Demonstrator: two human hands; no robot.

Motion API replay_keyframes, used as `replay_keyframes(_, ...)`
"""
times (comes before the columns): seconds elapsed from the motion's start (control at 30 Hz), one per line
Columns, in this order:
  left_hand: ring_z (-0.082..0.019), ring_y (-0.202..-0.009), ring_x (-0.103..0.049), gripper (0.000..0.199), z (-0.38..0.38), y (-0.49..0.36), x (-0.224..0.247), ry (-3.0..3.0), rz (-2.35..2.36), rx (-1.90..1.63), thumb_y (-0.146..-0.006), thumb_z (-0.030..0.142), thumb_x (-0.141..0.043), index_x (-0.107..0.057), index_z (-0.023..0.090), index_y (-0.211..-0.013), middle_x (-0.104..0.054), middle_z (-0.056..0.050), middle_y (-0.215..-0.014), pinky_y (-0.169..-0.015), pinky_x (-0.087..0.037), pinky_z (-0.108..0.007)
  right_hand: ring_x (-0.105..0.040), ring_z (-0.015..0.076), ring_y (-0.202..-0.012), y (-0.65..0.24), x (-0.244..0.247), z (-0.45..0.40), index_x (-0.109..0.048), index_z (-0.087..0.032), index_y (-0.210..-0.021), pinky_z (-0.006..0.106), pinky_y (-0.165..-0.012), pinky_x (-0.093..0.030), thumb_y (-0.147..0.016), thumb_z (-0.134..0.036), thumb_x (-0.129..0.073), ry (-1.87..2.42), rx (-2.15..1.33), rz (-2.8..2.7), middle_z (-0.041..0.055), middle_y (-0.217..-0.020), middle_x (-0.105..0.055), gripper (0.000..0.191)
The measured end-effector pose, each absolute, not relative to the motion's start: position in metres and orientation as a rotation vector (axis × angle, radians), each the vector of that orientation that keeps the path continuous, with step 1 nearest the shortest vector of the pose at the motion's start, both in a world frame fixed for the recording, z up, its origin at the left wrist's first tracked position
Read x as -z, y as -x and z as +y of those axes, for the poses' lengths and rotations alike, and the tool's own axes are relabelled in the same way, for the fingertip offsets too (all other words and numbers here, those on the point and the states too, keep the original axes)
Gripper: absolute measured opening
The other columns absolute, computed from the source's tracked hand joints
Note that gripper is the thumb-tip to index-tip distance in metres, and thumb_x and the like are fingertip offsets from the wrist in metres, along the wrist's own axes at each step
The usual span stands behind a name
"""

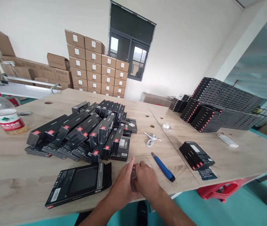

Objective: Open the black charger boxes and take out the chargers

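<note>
My left hand [123, 185] and my right hand [146, 179] are pressed together close to the table's front edge. Both are closed around a small greyish object [133, 181], mostly covered by my fingers, so its kind cannot be made out. Left of them a flat black box [77, 184] lies on the wooden table with its end flap opened toward my left hand. A blue utility knife [165, 169] rests just right of my right hand. Beyond my hands are a coiled white cable [150, 142] and a second white cable [167, 127].
Many black boxes [77, 125] are heaped at left behind the opened box. A small stack [195, 155] stands at right, with larger stacks [225, 100] farther back. A red-capped bottle [6, 117] stands at far left. A red stool [221, 189] is below the table edge.
</note>
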State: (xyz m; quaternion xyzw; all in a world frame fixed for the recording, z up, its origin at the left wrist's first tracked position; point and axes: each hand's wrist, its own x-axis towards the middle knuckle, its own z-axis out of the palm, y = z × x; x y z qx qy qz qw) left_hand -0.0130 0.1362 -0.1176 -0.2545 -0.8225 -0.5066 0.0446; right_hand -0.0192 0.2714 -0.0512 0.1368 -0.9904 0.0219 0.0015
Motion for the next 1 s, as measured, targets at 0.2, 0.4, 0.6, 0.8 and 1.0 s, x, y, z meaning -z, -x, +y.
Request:
replay_keyframes(0.2, -0.034, -0.14, -0.044, 0.125, 0.143, 0.01, 0.121, 0.673, -2.56, 1.515, -0.065, 0.016, -0.08, -0.001, 0.031, -0.16, -0.046, -0.014, -0.15, -0.115, -0.042, -0.053, -0.066, 0.019, -0.081, 0.012, 0.069, 0.292, -0.066, -0.019, -0.088, 0.027, -0.07, -0.045, -0.074, 0.001, -0.056, -0.246, -0.479, -2.923, 0.0037, -0.09, -0.068, 0.027)
replay_keyframes(0.4, -0.035, -0.143, -0.04, 0.127, 0.141, 0.011, 0.122, 0.741, -2.572, 1.549, -0.066, 0.031, -0.086, -0.002, 0.029, -0.161, -0.042, -0.016, -0.154, -0.118, -0.038, -0.053, -0.067, 0.0261, -0.096, 0.013, 0.062, 0.279, -0.067, -0.017, -0.101, 0.03, -0.077, -0.051, -0.072, 0.001, -0.063, -0.33, -0.264, -3.031, 0.0089, -0.102, -0.069, 0.034)
replay_keyframes(0.6, -0.037, -0.142, -0.041, 0.13, 0.14, 0.011, 0.12, 0.724, -2.553, 1.582, -0.064, 0.034, -0.089, -0.002, 0.03, -0.161, -0.043, -0.015, -0.154, -0.118, -0.037, -0.055, -0.073, 0.0273, -0.087, 0.017, 0.052, 0.264, -0.067, -0.015, -0.11, 0.031, -0.071, -0.053, -0.075, 0.006, -0.055, -0.308, 0.014, -3.078, 0.0116, -0.096, -0.073, 0.042)
replay_keyframes(0.8, -0.037, -0.145, -0.037, 0.118, 0.144, 0.009, 0.114, 0.579, -2.698, 1.505, -0.062, 0.023, -0.082, -0.016, 0.021, -0.16, -0.042, -0.017, -0.155, -0.12, -0.035, -0.053, -0.071, 0.0198, -0.066, 0.015, 0.079, 0.31, -0.063, -0.013, -0.129, 0.025, -0.061, -0.052, -0.079, -0.01, -0.054, -0.2, -0.625, -2.729, 0.004, -0.078, -0.075, 0.05)
replay_keyframes(1.0, -0.038, -0.141, -0.041, 0.086, 0.145, 0.007, 0.105, 0.609, -2.779, 1.308, -0.061, 0.027, -0.082, -0.051, 0.022, -0.141, -0.045, -0.015, -0.148, -0.118, -0.038, -0.053, -0.07, 0.0245, -0.081, 0.0, 0.099, 0.33, -0.071, -0.018, -0.098, 0.032, -0.071, -0.055, -0.092, -0.043, -0.053, -0.097, -0.965, -2.507, 0.0083, -0.086, -0.073, 0.032)
